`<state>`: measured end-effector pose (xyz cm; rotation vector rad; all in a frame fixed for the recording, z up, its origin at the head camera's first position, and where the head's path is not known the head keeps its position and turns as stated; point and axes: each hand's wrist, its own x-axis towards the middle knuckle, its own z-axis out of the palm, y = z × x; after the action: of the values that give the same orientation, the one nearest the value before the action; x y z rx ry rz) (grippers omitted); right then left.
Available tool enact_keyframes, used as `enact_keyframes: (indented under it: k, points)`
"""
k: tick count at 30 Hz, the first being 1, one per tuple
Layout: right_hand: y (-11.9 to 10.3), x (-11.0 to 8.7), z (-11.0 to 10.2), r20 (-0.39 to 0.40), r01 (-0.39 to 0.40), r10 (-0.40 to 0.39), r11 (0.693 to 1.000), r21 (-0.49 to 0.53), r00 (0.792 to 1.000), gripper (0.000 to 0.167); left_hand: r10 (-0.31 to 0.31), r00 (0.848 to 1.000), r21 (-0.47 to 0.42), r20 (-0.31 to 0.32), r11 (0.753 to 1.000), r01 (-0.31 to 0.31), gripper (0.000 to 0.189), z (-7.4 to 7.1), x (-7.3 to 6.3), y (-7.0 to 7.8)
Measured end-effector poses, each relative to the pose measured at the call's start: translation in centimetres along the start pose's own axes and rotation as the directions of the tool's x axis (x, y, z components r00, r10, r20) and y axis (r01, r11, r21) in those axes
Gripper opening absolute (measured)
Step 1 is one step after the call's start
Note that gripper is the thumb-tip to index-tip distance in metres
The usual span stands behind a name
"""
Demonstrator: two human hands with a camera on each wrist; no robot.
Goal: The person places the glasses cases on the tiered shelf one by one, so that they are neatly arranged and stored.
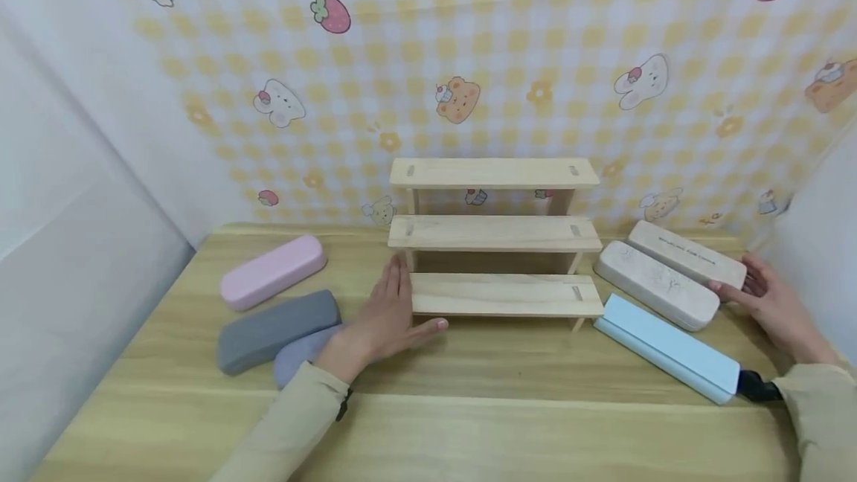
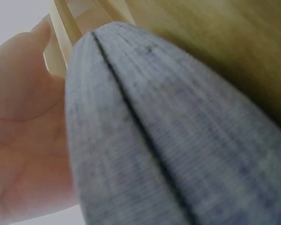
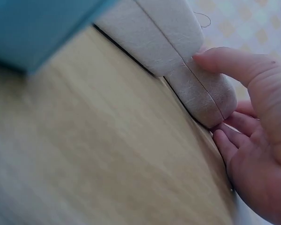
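Note:
My left hand (image 1: 378, 322) lies with straight fingers along the left side of a three-step wooden display shelf (image 1: 495, 296). Under that wrist is a blue-grey fabric glasses case (image 1: 294, 355), large in the left wrist view with a dark seam along it. At the right, my right hand (image 1: 780, 311) holds the end of a beige lettered glasses case (image 1: 686, 251), thumb on one side and fingers curled at its end. Against that case lies a whitish patterned glasses case (image 1: 656, 285). A light blue glasses case (image 1: 669, 348) lies nearer, beside the right wrist.
A pink glasses case (image 1: 274, 272) and a dark grey one (image 1: 277, 329) lie left of the shelf on the wooden table (image 1: 509, 437). Behind stands a yellow checked cloth (image 1: 535, 80) with cartoon prints. White walls close both sides.

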<state>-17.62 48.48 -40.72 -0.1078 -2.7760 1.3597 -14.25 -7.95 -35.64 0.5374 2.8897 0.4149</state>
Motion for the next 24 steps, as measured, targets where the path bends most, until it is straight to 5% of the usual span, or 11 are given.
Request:
enact_keyframes:
  k: [6,13,17,20,24]
  points:
    - [-0.1,-0.3,0.0,0.013,-0.017,0.017,1.000,0.013,1.000,0.082,0.003,1.000,-0.016,0.016,1.000,-0.003,0.109,0.4,-0.1,-0.3]
    - [-0.5,0.9,-0.6,-0.008,0.069,-0.069,0.997,-0.034,0.998,0.072,0.026,1.000,0.023,-0.016,0.999,-0.025,0.109,0.0,1.0,-0.4]
    - [-0.3,0.9,-0.6,-0.061,0.024,-0.026,0.999,-0.039,0.998,0.070,0.018,0.999,0.031,-0.029,0.999,-0.017,0.109,0.0,1.1,-0.3]
    - [0.0,0.4,-0.4,-0.083,-0.012,0.012,1.000,-0.003,0.997,0.073,0.011,1.000,0.046,-0.004,0.999,-0.010,0.107,0.2,1.0,-0.3]
    - [0.0,0.7,0.1,-0.063,0.044,-0.041,0.997,0.057,0.997,0.062,0.008,1.000,0.053,0.009,0.999,-0.009,0.104,0.3,0.8,-0.5]
